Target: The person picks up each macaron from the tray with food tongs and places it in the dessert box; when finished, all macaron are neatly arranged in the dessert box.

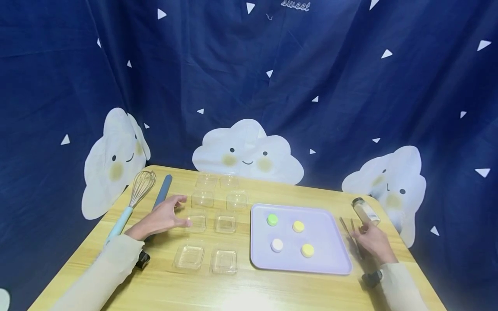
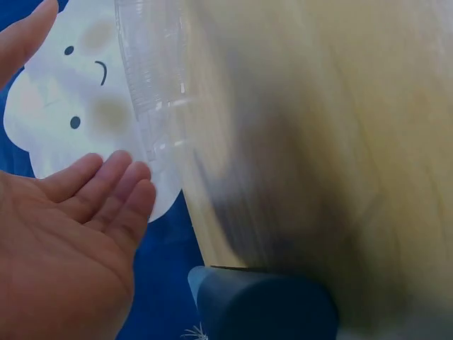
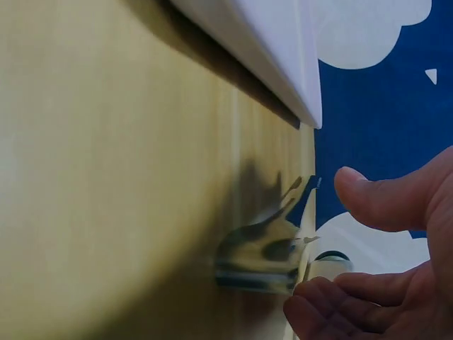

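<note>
My left hand hovers with thumb and fingers apart, just left of a clear plastic box; in the left wrist view its palm holds nothing. Beneath that forearm lies a long blue-grey rod. At the table's right, my right hand is beside metal tongs. The right wrist view has the tongs on the wood, with the thumb spread from loosely bent fingers and nothing between them. A jar with a dark lid lies just beyond this hand.
Between the hands, a lilac tray bears a green macaron, a white one and two yellow ones. Several clear boxes stand in two columns left of it. A whisk lies along the table's left edge.
</note>
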Demonstrator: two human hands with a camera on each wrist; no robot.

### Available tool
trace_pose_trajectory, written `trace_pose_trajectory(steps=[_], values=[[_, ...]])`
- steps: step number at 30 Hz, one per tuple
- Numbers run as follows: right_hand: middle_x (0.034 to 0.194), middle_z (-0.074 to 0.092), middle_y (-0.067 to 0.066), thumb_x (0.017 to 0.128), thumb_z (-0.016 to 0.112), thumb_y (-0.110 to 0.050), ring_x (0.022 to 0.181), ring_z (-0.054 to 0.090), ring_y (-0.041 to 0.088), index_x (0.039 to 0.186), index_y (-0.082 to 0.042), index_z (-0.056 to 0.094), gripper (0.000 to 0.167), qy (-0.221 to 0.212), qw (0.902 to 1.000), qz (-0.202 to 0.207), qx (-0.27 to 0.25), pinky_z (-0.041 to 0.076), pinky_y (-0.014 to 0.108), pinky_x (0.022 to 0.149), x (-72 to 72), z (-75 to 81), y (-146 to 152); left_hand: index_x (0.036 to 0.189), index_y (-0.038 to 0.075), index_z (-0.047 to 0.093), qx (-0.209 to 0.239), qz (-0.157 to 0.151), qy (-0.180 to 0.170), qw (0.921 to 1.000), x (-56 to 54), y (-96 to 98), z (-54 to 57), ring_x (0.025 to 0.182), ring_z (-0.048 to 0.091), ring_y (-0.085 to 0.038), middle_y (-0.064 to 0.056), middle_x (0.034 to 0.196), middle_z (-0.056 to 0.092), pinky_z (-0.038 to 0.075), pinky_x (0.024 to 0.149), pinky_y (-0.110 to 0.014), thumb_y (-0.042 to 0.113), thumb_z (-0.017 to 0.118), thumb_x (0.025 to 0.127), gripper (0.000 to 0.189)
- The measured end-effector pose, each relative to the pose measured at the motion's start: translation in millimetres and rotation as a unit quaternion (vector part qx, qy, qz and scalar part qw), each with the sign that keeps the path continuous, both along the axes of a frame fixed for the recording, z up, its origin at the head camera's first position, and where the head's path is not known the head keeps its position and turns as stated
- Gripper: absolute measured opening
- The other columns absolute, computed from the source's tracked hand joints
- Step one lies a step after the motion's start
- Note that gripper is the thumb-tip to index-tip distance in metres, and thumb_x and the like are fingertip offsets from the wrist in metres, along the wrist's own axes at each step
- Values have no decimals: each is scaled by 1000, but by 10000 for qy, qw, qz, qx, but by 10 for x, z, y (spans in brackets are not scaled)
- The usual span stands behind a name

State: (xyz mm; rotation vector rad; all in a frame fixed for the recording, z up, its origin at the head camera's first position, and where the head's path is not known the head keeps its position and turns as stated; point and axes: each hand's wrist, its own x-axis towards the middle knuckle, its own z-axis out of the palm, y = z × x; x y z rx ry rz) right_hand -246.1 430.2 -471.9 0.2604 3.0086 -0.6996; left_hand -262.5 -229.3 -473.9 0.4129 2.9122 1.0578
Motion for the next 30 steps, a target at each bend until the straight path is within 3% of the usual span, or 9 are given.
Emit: trace_pose_trajectory(steps=[6,13,15,19,22,25,30], values=[[129,54,43,89,71,-35,111,58,56,132,16,47,70,-97,9998,-122,-120,51,64,92,-18,-23,-34,146,-2,46,-103,-159,-217,9996,6,8,-41,113,60,-29,-18,133,63,53,92,-48,48,85,77,94],[130,53,45,86,74,-35,112,58,57,133,21,46,78,-101,9999,14,-86,50,65,95,-16,-33,-72,145,-3,47,-81,-331,-264,9991,0,31,-105,108,61,-25,-16,131,64,52,89,-41,48,86,76,94],[125,57,43,85,75,-35,106,61,53,131,21,48,77,-94,9999,33,-61,52,63,92,-20,-39,-78,144,-2,48,-67,-338,-266,9991,-1,42,-110,107,60,-23,-15,130,65,51,89,-40,48,87,75,94],[96,65,29,83,77,-32,83,62,36,112,15,58,59,-20,9999,55,-99,56,48,73,-22,-58,-80,143,-1,49,-27,-397,-264,9989,-4,62,-119,107,59,-22,-13,129,65,51,89,-39,46,88,74,92],[77,59,13,82,77,-30,70,56,26,92,4,59,40,51,9999,65,-85,48,36,60,-25,-88,-92,142,-2,50,-23,-417,-245,9988,-6,69,-129,106,59,-21,-12,127,64,51,90,-39,44,88,74,91],[69,51,6,83,78,-29,65,52,23,80,-4,54,34,129,9999,46,6,42,32,56,-22,-123,-98,141,-2,51,-8,-454,-221,9987,-1,79,-137,105,58,-20,-11,125,64,51,89,-38,43,89,73,90],[69,52,6,83,78,-28,66,52,23,80,-3,56,34,160,9998,64,80,40,32,56,-27,-131,-101,141,-3,51,32,-511,-172,9985,6,76,-132,103,58,-19,-8,121,64,51,87,-35,41,89,73,89]])
